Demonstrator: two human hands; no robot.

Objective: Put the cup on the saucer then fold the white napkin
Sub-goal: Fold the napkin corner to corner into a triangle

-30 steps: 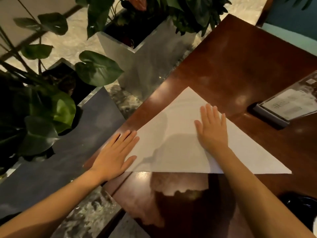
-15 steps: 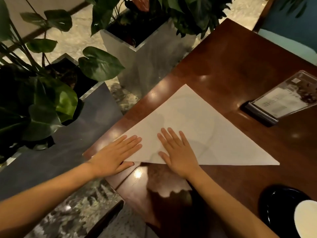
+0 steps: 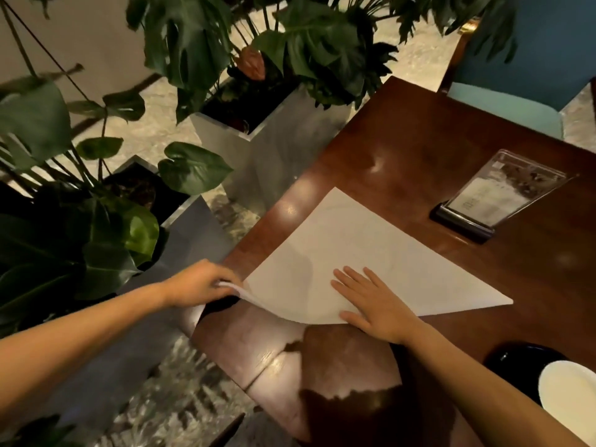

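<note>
The white napkin (image 3: 364, 253) lies on the dark wooden table (image 3: 419, 150), folded into a triangle. My left hand (image 3: 200, 285) pinches the napkin's left corner and lifts it off the table edge. My right hand (image 3: 374, 304) lies flat, fingers apart, on the napkin's near edge and holds it down. At the bottom right a white cup (image 3: 571, 398) sits on a black saucer (image 3: 512, 356); both are cut off by the frame edge.
A clear menu stand (image 3: 496, 198) on a black base stands at the right of the table. Metal planters (image 3: 267, 146) with large green leaves stand left of the table. A teal chair (image 3: 516, 101) is at the far side.
My left hand went from flat on the napkin's left corner to pinching and lifting it. My right hand slid back along the near edge and stays pressed flat.
</note>
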